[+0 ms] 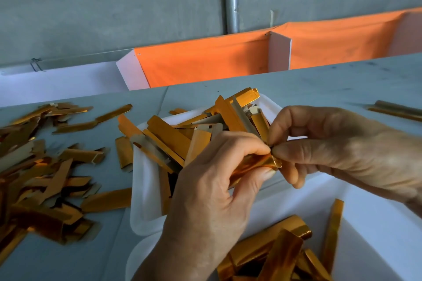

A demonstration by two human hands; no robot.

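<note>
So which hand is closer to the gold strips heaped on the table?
Left. Both pinch one folded strip, but the left hand lies just right of the heap; the right hand lies beyond it.

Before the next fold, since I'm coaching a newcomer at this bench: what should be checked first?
1. Left hand grips the gold strip: ok.
2. Right hand pinches the strip's end: ok.
3. Crease runs straight: cannot tell, the fingers cover it.
4. Near white tray has bare room for another piece: ok.
5. Middle tray holds more strips to take: ok.
</note>
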